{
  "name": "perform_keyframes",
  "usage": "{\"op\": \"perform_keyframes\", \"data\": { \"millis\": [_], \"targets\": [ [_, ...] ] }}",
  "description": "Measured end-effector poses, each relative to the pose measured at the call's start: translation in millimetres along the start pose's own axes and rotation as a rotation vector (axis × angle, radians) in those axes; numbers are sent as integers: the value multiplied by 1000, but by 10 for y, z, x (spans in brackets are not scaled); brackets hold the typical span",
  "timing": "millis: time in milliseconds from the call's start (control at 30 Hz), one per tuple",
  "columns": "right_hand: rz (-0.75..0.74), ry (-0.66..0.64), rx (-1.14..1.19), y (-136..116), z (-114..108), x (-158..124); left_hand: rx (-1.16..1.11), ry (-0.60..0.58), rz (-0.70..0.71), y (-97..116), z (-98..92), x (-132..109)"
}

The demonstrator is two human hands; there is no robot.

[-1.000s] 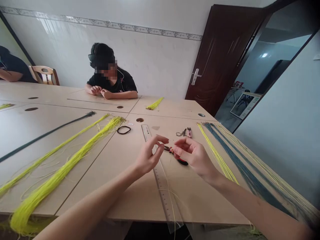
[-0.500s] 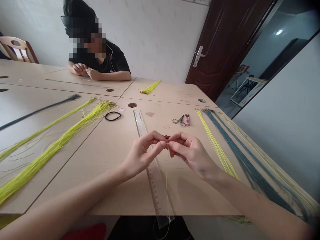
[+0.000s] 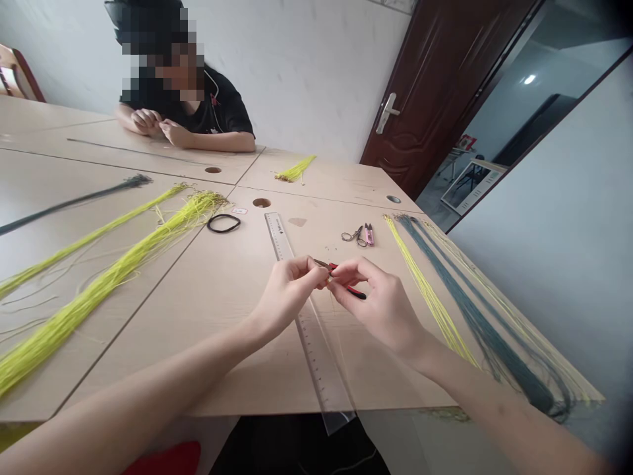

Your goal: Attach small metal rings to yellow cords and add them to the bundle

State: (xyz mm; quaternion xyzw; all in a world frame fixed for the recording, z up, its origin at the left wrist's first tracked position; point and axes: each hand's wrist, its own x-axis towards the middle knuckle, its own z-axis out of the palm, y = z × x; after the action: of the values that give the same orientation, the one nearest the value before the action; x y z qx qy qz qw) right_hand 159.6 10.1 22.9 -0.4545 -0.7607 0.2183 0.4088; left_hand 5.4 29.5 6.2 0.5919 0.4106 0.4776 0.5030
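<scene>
Small red-and-black pliers, held above the table, just right of a clear plastic ruler. Right hand: fingers curled around the handles. Left hand: thumb and forefinger pressed together at the pliers' tip; anything pinched there is too small to tell. Farther off: small scissors and pink thread snips. At right: yellow cord bundle and dark green cord bundle.
</scene>
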Motion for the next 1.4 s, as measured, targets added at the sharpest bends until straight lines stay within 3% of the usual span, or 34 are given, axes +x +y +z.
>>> {"op": "perform_keyframes", "data": {
  "millis": [100,300,567,733,1033,1400],
  "targets": [
    [-60,28,-150,-17,53,61,80,71,-7,-6,-49,11],
    [7,30,-229,-67,106,208,226,152,73,87,-111,14],
    [118,-46,-196,5,161,334,254,151,25,48,-141,63],
    [173,-115,12,140,214,387,128,60,-11,-19,-188,136],
    [289,-240,488,347,139,367,-131,-215,-49,-83,-254,245],
    [394,-341,758,317,121,332,-268,-327,57,-150,-266,229]
  ]
}}
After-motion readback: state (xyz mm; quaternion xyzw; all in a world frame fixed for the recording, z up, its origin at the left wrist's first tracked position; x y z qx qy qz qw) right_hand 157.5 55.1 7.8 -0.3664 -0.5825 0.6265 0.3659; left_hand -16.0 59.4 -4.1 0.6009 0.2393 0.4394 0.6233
